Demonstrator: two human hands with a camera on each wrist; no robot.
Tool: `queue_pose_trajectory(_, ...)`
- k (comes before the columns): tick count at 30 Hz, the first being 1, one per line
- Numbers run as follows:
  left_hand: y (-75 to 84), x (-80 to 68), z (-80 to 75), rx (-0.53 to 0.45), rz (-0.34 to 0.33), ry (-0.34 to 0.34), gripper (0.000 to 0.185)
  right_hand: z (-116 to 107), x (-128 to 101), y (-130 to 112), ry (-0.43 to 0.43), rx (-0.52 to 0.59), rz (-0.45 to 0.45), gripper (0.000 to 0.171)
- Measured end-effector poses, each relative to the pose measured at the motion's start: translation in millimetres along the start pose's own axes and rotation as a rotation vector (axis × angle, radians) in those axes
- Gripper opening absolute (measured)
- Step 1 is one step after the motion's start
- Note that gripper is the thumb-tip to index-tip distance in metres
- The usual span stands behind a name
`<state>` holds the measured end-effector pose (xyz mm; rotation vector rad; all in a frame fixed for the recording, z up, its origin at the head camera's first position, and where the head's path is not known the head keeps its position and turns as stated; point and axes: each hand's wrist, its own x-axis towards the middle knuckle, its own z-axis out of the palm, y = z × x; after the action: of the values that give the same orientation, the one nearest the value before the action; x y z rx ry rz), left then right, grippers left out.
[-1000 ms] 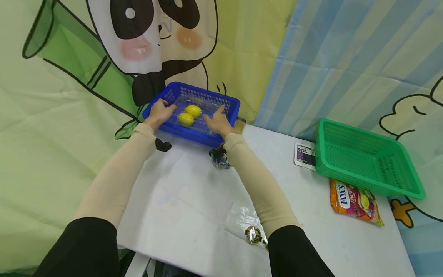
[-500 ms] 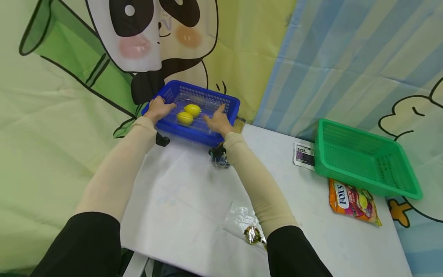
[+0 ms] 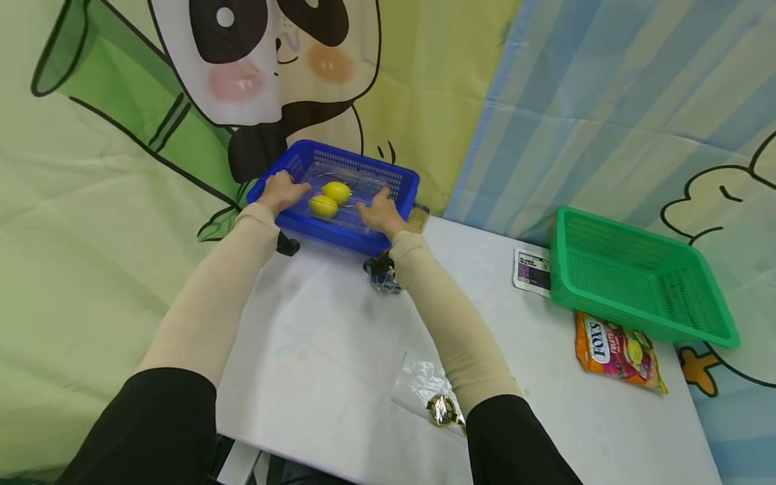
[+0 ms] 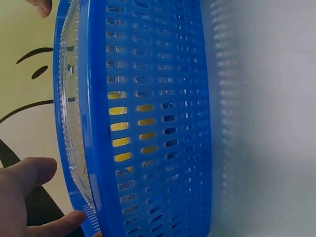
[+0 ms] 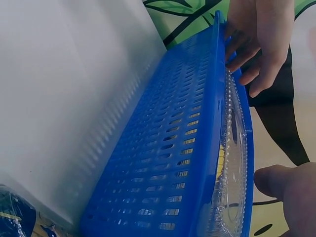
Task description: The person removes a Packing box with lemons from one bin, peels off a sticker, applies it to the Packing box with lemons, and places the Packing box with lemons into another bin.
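Note:
A blue slotted basket [image 3: 339,232] sits at the far left corner of the white table [image 3: 327,337]. Inside it lies a clear plastic tray [image 3: 358,182] with two yellow lemons [image 3: 329,199]. My left hand [image 3: 281,190] curls its fingers over the basket's left rim onto the tray's edge; those left fingers [image 5: 256,49] also show in the right wrist view. My right hand [image 3: 378,210] holds the tray's right side, and its thumb [image 5: 289,187] is by the tray [image 5: 232,173]. In the left wrist view the left thumb [image 4: 24,187] lies by the basket [image 4: 158,123].
A green basket [image 3: 636,276] stands at the right, with a Fox's candy bag [image 3: 618,350] in front of it and a small white packet [image 3: 533,269] to its left. A dark wrapper [image 3: 382,277], a black object [image 3: 287,244] and a clear wrapper [image 3: 433,397] lie on the table.

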<state>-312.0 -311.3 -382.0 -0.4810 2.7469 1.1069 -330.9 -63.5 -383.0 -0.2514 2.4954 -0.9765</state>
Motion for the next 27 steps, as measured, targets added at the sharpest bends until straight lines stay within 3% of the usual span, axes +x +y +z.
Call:
queue_pose_trajectory(9,5.7,-0.7,-0.5,0.059,-0.005,-0.109,0.087,0.1,-3.3,0.3,-0.019,-0.029,-0.009,0.091)
queue_pose_trajectory(27,8.6,-5.8,3.5,0.106,-0.035,-0.127,0.085,4.6,-1.1,3.4,-0.011,-0.046,-0.027,0.084)
